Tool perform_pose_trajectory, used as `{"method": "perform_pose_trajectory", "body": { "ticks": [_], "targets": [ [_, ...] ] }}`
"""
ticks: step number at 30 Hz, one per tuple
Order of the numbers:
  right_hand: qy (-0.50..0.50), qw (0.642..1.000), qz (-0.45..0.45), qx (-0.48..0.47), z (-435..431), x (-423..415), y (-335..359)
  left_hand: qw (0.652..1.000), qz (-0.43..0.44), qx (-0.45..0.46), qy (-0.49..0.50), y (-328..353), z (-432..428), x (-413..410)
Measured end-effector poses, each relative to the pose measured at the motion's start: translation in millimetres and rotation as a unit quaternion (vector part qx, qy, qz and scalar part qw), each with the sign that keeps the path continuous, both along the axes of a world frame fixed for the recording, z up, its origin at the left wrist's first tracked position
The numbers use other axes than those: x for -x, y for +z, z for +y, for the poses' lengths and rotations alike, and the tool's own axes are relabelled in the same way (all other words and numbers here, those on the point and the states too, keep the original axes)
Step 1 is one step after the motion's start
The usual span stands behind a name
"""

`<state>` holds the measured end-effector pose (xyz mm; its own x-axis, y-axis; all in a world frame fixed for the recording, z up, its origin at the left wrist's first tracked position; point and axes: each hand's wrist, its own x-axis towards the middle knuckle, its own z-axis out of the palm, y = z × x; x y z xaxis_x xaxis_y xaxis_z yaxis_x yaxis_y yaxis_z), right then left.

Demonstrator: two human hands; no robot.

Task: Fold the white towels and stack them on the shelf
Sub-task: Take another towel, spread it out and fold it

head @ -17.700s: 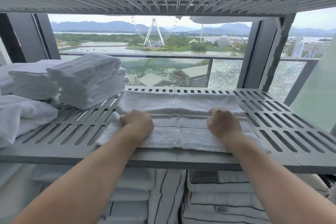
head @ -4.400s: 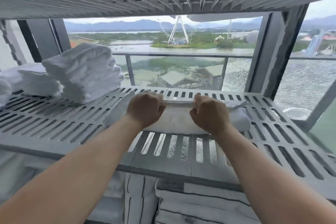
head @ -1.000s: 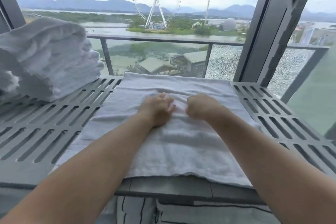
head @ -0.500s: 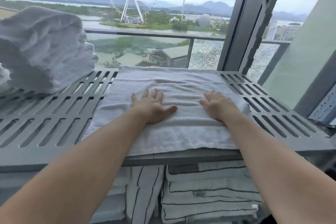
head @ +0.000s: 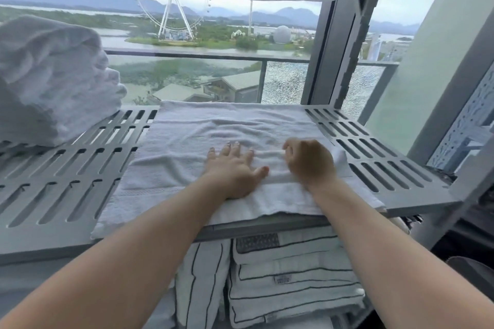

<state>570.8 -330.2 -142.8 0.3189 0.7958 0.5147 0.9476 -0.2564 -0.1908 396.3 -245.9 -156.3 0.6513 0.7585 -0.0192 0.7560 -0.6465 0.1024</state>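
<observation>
From my remote seat, I judge the job partly done. A stack of folded towels (head: 48, 83) already sits at the left end of the shelf (head: 66, 168). The towel (head: 203, 136) in work lies opened flat across the middle of the shelf, from its back edge to its front edge, where the near hem just overhangs. No fold is in it that I can see. So this one has yet to be folded and then set on the stack. I cannot tell whether more loose towels wait out of view. Below the shelf sit striped linens (head: 288, 270), which I take to be no part of this task.

My left hand (head: 232, 168) lies palm down on the towel near the middle of the shelf, its fingers spread and straight, pressing the cloth. My right hand (head: 310, 161) is just beside it, toward the right end of the shelf. Its fingers are curled down into the cloth and gather a small ridge of it.

Half a second ago both hands lay flat and farther apart. Since then the right has curled and come closer to the left. The towel has kept its place on the shelf.
</observation>
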Motion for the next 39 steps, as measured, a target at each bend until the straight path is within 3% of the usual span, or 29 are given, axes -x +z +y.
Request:
{"method": "perform_pose_trajectory", "body": {
  "ticks": [2,4,7,10,14,17,20,23,27,30,32,35,37,39],
  "targets": [
    [-0.044,0.989,-0.093,-0.104,-14.2,2.0,0.9,1.0,0.007,0.0,0.013,0.4,7.0,-2.0],
    [-0.05,0.984,-0.138,-0.104,-24.1,5.9,-2.0,1.0,0.02,0.006,0.022,3.1,11.1,-6.4],
    [-0.097,0.993,-0.057,0.046,-33.7,0.2,-6.7,0.999,0.031,0.004,0.026,4.2,14.5,-9.2],
    [-0.132,0.961,0.091,0.224,-47.0,-12.1,-9.4,0.999,0.032,0.0,0.028,4.1,13.8,-7.4],
    [-0.183,0.925,0.137,0.303,-65.9,-32.1,-8.9,0.999,0.042,0.009,0.02,9.5,7.0,-4.8],
    [-0.189,0.937,0.072,0.283,-73.1,-36.7,-3.6,0.999,0.039,0.003,0.0,13.7,-2.0,-1.2],
    [-0.044,0.982,-0.016,0.184,-66.6,-24.3,-1.0,0.999,0.031,-0.006,-0.015,14.4,-14.5,0.6],
    [0.111,0.981,0.04,0.152,-50.5,-6.4,6.5,0.999,0.041,0.009,-0.007,11.9,-21.3,3.3],
    [0.162,0.97,0.085,0.16,-24.9,3.7,1.5,1.0,-0.016,-0.012,-0.002,18.2,-22.4,9.8],
    [0.148,0.968,0.121,0.16,-1.1,-9.3,-2.3,0.997,-0.018,-0.056,0.044,21.8,-6.0,19.3],
    [0.083,0.969,0.149,0.179,19.1,-29.8,1.5,0.99,0.026,-0.01,0.14,23.1,8.9,25.1],
    [-0.077,0.96,0.127,0.238,44.5,-55.1,9.6,0.934,0.112,0.055,0.334,37.3,35.5,21.4],
    [-0.131,0.962,0.077,0.226,68.0,-57.2,17.4,0.919,0.186,0.038,0.347,48.8,59.9,13.7],
    [-0.079,0.978,0.051,0.189,99.2,-47.7,26.2,0.94,0.174,-0.032,0.291,50.3,91.5,8.6]
  ]
}}
